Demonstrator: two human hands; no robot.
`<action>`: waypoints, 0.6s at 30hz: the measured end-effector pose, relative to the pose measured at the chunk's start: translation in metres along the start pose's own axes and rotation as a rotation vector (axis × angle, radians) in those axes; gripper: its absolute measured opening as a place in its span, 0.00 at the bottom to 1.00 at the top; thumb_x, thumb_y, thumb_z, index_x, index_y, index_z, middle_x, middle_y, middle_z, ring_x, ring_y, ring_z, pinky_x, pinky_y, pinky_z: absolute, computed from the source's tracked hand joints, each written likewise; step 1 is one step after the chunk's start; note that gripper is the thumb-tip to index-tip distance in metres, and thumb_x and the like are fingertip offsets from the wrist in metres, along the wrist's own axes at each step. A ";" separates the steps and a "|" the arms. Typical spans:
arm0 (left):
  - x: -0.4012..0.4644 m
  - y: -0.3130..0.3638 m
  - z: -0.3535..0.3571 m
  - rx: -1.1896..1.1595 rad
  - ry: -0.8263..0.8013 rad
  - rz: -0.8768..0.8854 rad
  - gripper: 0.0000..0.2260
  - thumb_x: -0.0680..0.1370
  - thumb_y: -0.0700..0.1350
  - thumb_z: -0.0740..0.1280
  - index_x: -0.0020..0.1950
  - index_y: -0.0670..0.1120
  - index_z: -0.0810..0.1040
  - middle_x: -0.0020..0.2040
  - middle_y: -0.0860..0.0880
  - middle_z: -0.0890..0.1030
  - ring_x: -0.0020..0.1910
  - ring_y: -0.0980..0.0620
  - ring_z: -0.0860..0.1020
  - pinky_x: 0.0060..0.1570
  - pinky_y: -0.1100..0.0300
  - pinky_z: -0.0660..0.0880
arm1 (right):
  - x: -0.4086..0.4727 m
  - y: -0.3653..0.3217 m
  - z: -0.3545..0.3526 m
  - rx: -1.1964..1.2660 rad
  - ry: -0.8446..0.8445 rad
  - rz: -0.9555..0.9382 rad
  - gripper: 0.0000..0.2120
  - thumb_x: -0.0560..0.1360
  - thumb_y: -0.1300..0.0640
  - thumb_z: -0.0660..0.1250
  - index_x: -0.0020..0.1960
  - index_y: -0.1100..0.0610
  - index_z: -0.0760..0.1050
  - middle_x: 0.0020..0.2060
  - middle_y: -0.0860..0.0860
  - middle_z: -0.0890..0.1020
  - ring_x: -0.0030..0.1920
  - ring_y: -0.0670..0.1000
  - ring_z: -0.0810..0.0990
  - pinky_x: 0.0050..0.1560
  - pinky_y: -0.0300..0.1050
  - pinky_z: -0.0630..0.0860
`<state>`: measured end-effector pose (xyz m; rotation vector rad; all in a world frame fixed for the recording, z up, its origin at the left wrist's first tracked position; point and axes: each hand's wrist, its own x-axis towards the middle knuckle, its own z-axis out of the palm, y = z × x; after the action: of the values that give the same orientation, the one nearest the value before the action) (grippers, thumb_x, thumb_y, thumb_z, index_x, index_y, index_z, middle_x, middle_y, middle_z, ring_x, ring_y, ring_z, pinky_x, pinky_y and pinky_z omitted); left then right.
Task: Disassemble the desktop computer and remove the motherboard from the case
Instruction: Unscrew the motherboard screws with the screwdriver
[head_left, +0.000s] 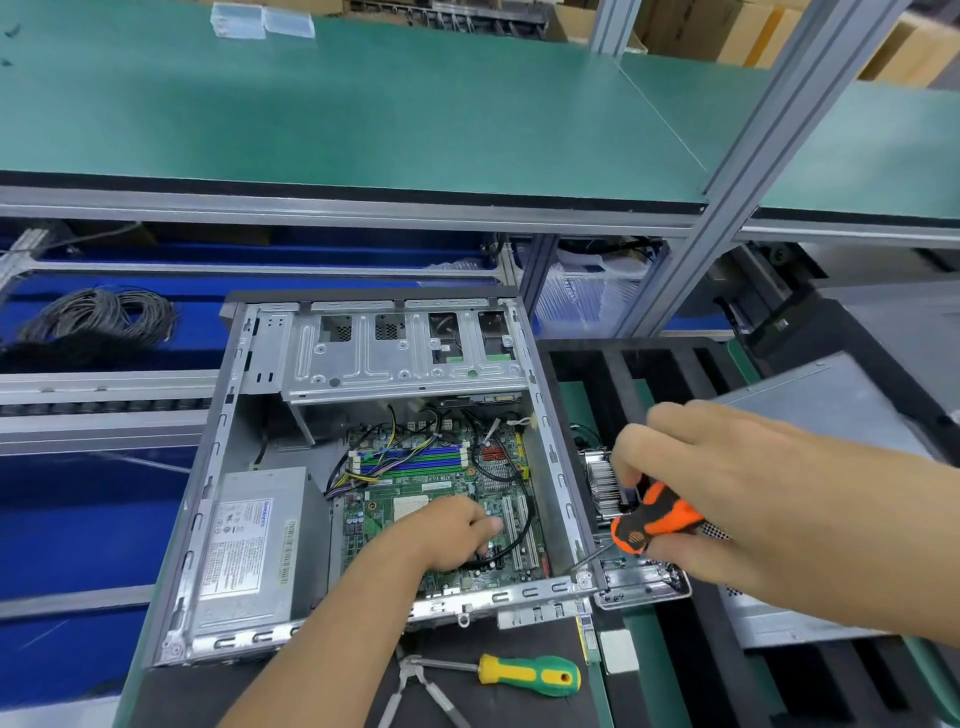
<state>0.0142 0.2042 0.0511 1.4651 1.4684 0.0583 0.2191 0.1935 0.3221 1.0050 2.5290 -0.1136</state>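
Nearest you, a green-and-yellow-handled screwdriver and steel pliers lie on the black mat of the bench, just outside the case. Your right hand has its fingers wrapped round the orange-and-black-handled screwdriver, tip down at the near right corner of the open grey metal case. Your left hand is inside the case, fingers curled down by a black cable on the green motherboard; can't tell if it's pinching it.

The board sits flat on the case floor, right of the grey power supply, under the drive cage. Handling guess: light, thin, flexes, fragile. Lift by bare edges, not slots or heatsink. Several cables look plugged in, so free them first. Case edges look sharp.
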 end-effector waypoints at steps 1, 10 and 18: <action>0.000 0.001 0.000 0.001 0.000 -0.001 0.18 0.83 0.58 0.56 0.38 0.51 0.75 0.38 0.51 0.77 0.35 0.54 0.74 0.36 0.60 0.68 | -0.001 0.000 -0.001 0.023 -0.012 0.012 0.20 0.72 0.28 0.54 0.52 0.39 0.52 0.49 0.40 0.65 0.49 0.43 0.67 0.49 0.37 0.67; -0.003 0.003 -0.001 0.003 0.000 0.005 0.18 0.83 0.57 0.56 0.38 0.51 0.74 0.38 0.53 0.76 0.36 0.56 0.74 0.36 0.60 0.68 | -0.002 0.001 -0.003 -0.011 0.006 -0.027 0.17 0.73 0.30 0.54 0.50 0.38 0.51 0.48 0.38 0.64 0.47 0.42 0.65 0.44 0.34 0.67; -0.001 0.002 0.000 0.008 -0.001 0.011 0.18 0.83 0.57 0.56 0.39 0.51 0.75 0.38 0.52 0.77 0.37 0.55 0.74 0.38 0.60 0.69 | -0.004 0.002 0.002 -0.106 0.018 -0.056 0.14 0.77 0.34 0.46 0.57 0.40 0.52 0.49 0.41 0.60 0.51 0.45 0.66 0.52 0.39 0.66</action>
<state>0.0151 0.2043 0.0532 1.4794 1.4619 0.0582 0.2237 0.1925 0.3218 0.8984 2.5505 0.0127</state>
